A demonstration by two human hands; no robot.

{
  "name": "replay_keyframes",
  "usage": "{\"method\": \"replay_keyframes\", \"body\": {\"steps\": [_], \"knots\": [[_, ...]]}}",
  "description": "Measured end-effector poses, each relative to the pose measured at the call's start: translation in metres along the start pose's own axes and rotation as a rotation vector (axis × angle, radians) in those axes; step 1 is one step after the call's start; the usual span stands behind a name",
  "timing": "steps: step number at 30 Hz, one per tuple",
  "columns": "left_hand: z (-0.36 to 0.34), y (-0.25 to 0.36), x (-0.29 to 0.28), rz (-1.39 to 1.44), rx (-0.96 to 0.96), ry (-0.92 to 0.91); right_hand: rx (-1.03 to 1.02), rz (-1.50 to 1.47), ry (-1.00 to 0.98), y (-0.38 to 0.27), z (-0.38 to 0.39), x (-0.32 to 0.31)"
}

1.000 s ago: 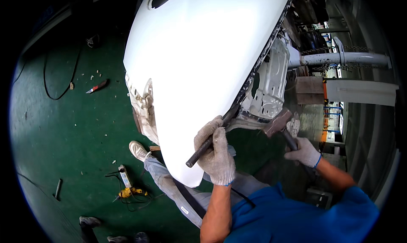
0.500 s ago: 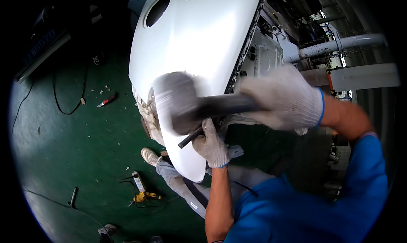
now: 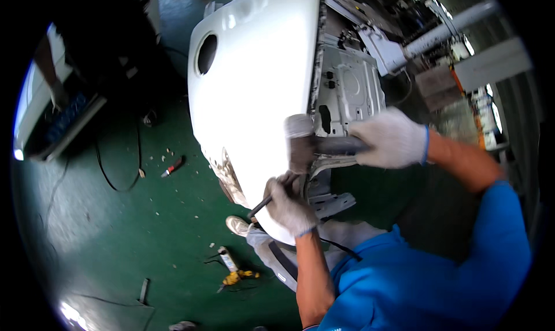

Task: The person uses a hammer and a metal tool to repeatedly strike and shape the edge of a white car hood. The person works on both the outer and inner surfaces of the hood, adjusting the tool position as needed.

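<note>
My right hand (image 3: 393,139), in a white knit glove, is closed round the handle of a hammer (image 3: 338,145). The blocky, slightly blurred hammer head lies over the right edge of a white car body panel (image 3: 254,105), just above my left hand (image 3: 291,208). That hand, gloved too, grips a dark metal rod (image 3: 259,207) slanting across the panel near its narrow lower end. The rod's upper end is partly hidden by my fingers and the hammer head, so I cannot tell whether they touch.
Bare inner bodywork (image 3: 350,82) and a thick grey pipe (image 3: 451,27) stand to the right. On the green floor (image 3: 167,227) lie a yellow power tool (image 3: 234,277), a red-handled tool (image 3: 172,167) and cables. Another person's arm (image 3: 49,65) shows at the far left.
The hammer has moved right and is less blurred, now over the panel's right edge. My left hand still grips the rod. The whole view has shifted, with the panel more upright.
</note>
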State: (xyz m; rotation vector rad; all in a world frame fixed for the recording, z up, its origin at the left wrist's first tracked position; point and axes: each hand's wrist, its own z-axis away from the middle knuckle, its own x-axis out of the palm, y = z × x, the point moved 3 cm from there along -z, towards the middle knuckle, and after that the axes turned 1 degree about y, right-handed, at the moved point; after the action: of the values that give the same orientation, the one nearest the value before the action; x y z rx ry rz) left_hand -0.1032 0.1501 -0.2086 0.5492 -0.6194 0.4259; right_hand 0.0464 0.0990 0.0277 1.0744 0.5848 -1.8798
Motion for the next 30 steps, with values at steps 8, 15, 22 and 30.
{"method": "replay_keyframes", "body": {"steps": [8,15,22,30], "knots": [[0.078,0.03,0.047,-0.97,0.172,-0.441,0.627,-1.421,0.177,0.077,0.177,0.175],[0.101,-0.091,0.1,-1.772,0.687,-1.195,1.051,-1.511,-0.009,0.1,0.23,0.334],[0.07,-0.154,0.144,-1.864,0.992,-1.116,0.954,-1.368,-0.076,0.09,0.288,0.445],[0.031,-0.186,0.173,-1.892,1.299,-1.219,0.984,-1.563,0.087,0.099,0.265,0.459]]}}
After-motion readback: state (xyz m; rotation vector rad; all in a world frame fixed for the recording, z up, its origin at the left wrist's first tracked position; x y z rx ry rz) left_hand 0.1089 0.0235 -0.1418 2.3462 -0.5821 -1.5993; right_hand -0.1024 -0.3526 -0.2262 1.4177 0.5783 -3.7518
